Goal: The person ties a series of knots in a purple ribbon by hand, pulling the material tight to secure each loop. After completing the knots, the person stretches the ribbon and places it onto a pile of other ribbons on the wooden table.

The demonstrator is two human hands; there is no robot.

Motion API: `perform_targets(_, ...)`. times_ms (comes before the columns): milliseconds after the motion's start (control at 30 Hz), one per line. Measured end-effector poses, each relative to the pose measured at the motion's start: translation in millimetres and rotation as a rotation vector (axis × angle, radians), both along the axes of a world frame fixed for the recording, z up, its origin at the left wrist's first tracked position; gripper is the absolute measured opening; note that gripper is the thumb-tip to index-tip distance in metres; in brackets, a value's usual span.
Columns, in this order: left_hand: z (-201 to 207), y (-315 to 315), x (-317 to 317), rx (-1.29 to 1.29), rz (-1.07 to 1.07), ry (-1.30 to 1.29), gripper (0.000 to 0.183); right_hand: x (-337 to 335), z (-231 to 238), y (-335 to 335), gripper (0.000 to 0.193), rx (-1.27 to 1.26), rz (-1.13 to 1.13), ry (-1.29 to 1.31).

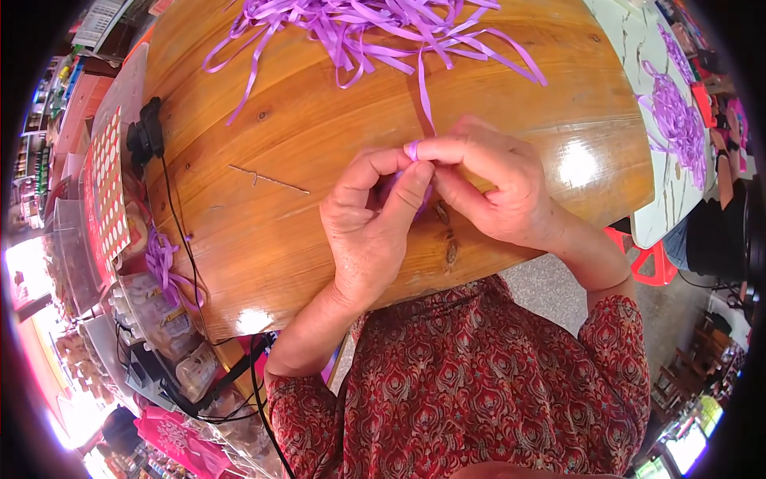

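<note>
Both my hands meet over the wooden table (303,128), pinching a purple ribbon (424,96) between the fingertips. My left hand (375,211) has its thumb and index finger closed on a small fold of it. My right hand (495,180) pinches the same spot from the other side. From there the strip runs away from me to a loose heap of purple ribbons (359,32) at the far edge. More purple shows under my fingers, mostly hidden. Left of my hands lies a thin twisted wire (271,179), touched by neither hand.
A black device (146,140) with a cable sits at the table's left edge. Beside it are a dotted red-and-white sheet (110,191), purple ribbon scraps (163,259) and bagged goods (163,315). Another purple heap (678,120) lies on a marble-patterned table at right, near a red stool (654,263).
</note>
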State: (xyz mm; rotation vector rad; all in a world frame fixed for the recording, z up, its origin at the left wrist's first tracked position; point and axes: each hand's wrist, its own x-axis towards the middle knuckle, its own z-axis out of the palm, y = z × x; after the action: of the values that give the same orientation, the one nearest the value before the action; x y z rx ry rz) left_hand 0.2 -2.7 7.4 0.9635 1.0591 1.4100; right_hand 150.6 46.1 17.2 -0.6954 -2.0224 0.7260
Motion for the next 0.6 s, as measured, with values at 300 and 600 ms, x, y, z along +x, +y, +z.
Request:
perform_targets(300, 11, -2, -5, -0.224, -0.015, -0.299, 0.006, 5, 2, 3, 0.025, -0.769, 0.246, 0.249)
perform_targets(600, 1, 4, -23, -0.305, -0.159, -0.116, 0.008, 6, 9, 16, 0.043, 0.378, 0.138, -0.320)
